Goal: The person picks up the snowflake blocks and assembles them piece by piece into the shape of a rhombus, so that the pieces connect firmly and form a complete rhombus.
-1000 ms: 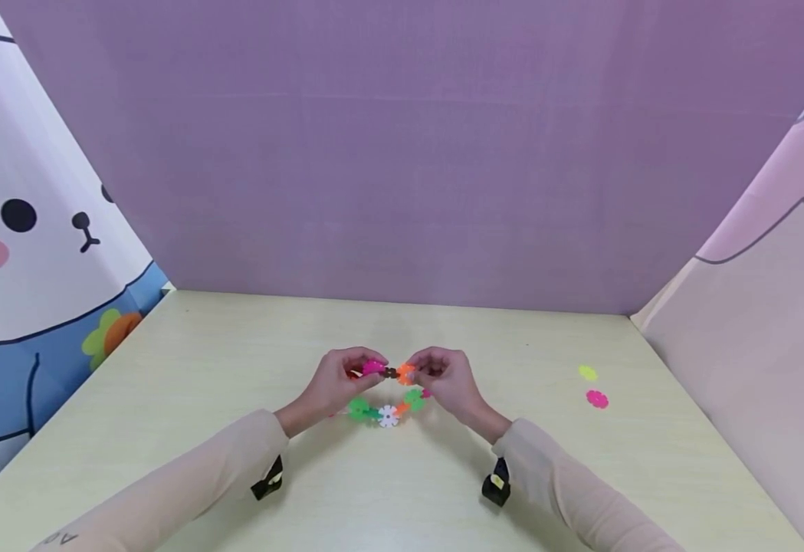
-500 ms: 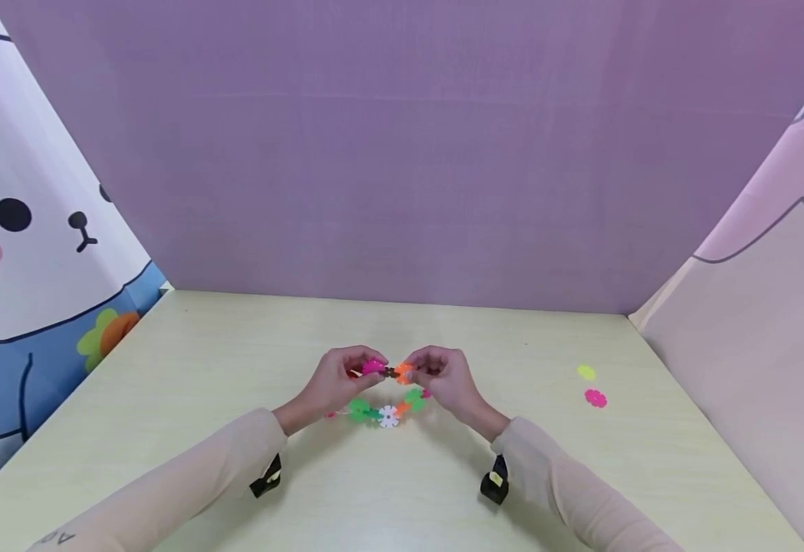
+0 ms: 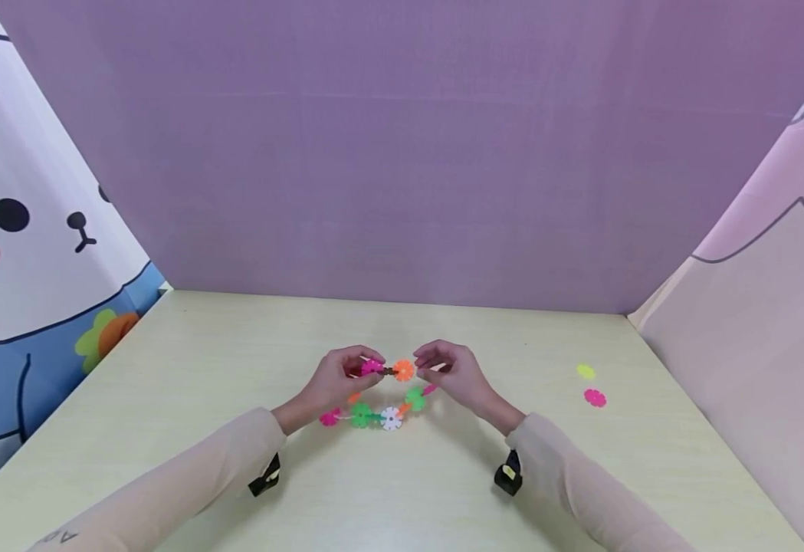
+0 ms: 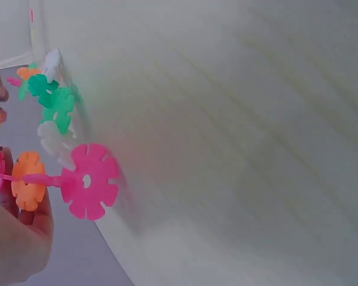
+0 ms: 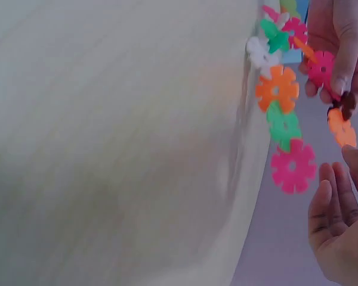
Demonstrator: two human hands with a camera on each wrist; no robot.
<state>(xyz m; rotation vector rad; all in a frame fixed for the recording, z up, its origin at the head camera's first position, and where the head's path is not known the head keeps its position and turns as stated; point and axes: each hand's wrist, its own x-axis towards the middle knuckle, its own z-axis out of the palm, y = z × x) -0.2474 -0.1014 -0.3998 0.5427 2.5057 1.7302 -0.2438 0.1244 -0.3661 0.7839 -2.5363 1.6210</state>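
Note:
A chain of interlocking plastic flower discs bends in a loop in front of me. My left hand pinches a pink disc of it, from which a brown disc and an orange end disc stick out to the right. Below, the chain runs through a lower pink disc, a green disc, a white disc and another green disc to a pink end disc. My right hand holds nothing, its loosely bent fingers just right of the orange end disc.
A loose yellow disc and a loose pink disc lie at the right on the pale wooden table. A purple cloth wall stands behind the table, with printed cloth panels on both sides.
My right hand has let go of the orange end disc and moved a little to the right. The left hand keeps its grip, and more of the lower chain shows.

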